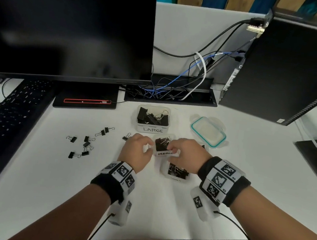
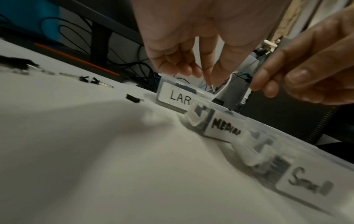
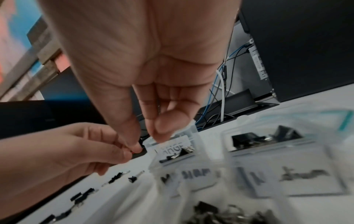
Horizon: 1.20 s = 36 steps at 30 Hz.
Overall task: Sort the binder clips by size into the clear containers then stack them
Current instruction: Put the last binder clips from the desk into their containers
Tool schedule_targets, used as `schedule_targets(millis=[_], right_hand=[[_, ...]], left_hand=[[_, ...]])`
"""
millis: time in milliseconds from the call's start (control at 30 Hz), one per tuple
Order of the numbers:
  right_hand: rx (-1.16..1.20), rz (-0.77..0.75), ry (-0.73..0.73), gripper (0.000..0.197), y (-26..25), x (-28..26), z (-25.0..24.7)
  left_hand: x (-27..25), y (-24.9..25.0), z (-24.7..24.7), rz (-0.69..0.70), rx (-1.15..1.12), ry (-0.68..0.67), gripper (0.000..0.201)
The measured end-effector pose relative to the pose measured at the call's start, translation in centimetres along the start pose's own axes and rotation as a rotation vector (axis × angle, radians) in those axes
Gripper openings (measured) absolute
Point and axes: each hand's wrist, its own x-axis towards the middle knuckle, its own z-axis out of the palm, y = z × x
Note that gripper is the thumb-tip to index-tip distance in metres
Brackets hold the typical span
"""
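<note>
Three clear containers stand in a row on the white desk. The one labelled LARGE (image 1: 152,130) is farthest, the MEDIUM container (image 1: 166,154) is in the middle, and the SMALL container (image 1: 175,180) is nearest; each holds black binder clips. My left hand (image 1: 148,148) hovers at the MEDIUM container's left edge and my right hand (image 1: 171,150) at its right. In the left wrist view both sets of fingers hang loosely curled above the MEDIUM container (image 2: 224,130), with a gap below them and nothing between them. Several small loose clips (image 1: 86,144) lie to the left.
A clear lid with a teal seal (image 1: 208,132) lies right of the LARGE container. A keyboard (image 1: 7,115) and monitor (image 1: 71,26) fill the left. A black computer tower (image 1: 283,74) stands at the back right, with a cable tray (image 1: 170,95) behind the containers.
</note>
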Motion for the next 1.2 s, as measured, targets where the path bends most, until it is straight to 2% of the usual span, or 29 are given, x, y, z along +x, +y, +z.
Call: schedule_targets(millis=[167,333,533,700,933,1100,1200], right_hand=[[0.080,-0.006,0.042,0.024,-3.8,2.2,0.7],[0.045,-0.029,0.021,0.030,-6.9,4.5,2.3],[0.045,0.066,-0.008,0.039,-9.2,7.9,5.4],[0.078,0.168,-0.040,0.051,-9.8,10.0,7.6],[0.053,0.221,0.056,0.042,-9.9,11.5,9.2],[0.033,0.251,0.129,0.028,-10.2,11.8,9.4],[0.018,0.263,0.146,0.036,-10.5,11.8,9.5]], left_hand=[[1.2,-3.3,-3.0,-0.116,0.097,-0.058,0.018],[1.8,-6.3,-5.7,-0.199,0.198,-0.113,0.023],[2.7,-9.2,-8.2,-0.265,0.295,-0.147,0.032],[3.8,-10.7,-9.2,-0.256,0.338,-0.166,0.035],[5.7,-11.3,-9.5,-0.248,0.368,-0.220,0.042],[7.1,-11.3,-9.2,-0.225,0.470,-0.271,0.046],[7.5,-11.3,-8.8,-0.227,0.532,-0.287,0.042]])
